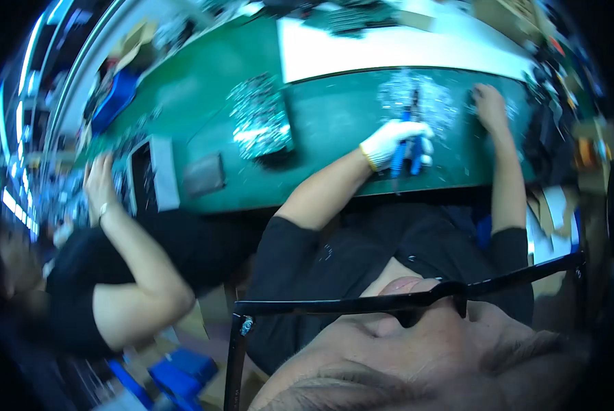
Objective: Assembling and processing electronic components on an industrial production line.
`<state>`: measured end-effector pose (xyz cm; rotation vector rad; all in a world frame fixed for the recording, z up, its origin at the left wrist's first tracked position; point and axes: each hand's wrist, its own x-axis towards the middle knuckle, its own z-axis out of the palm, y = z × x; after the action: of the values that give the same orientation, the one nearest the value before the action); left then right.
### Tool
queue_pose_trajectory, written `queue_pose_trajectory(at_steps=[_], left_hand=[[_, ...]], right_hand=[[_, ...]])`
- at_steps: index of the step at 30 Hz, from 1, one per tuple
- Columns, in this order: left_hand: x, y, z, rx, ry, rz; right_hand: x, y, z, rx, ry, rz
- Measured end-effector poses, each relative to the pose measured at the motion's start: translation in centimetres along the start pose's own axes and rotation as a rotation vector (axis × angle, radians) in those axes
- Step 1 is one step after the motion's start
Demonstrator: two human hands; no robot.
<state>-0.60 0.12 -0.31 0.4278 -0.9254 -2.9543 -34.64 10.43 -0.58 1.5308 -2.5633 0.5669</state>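
Observation:
My left hand (397, 142), in a white knit glove, is closed round blue-handled pliers (416, 159). Their dark jaws point away from me, over a heap of small clear, shiny pieces (435, 103) on the green table. To the right of that heap, my bare right hand (490, 108) is low over the tabletop with its fingers curled in. Whatever those fingers hold is too small and blurred to make out. A few more clear pieces lie beside that hand.
A box-shaped bundle of shiny silver pieces (260, 120) stands left of centre on the green table (334, 130). Near it lie a dark flat pad (204, 175) and a white-sided box (161, 171). A co-worker's hand (100, 179) is at the far left. A white sheet (389, 48) covers the back.

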Motion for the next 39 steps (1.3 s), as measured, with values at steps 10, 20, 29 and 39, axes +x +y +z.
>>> queue_pose_trajectory(at_steps=[10, 20, 29, 39], left_hand=[[-0.6, -0.1, -0.5, 0.064, 0.041, 0.023], [-0.9, 0.2, 0.4, 0.082, -0.008, 0.042], [-1.4, 0.6, 1.1, 0.162, 0.000, 0.019], [-1.3, 0.6, 1.0, 0.183, -0.026, 0.014]], right_hand=[[-2.5, -3.5, 0.5, 0.877, 0.006, 0.219], [-4.5, -11.3, -0.1, 1.451, -0.170, 0.227], [-4.6, -13.9, -1.8, 1.617, -0.259, 0.335], [-4.3, -13.4, -1.4, 1.764, -0.256, 0.346]])
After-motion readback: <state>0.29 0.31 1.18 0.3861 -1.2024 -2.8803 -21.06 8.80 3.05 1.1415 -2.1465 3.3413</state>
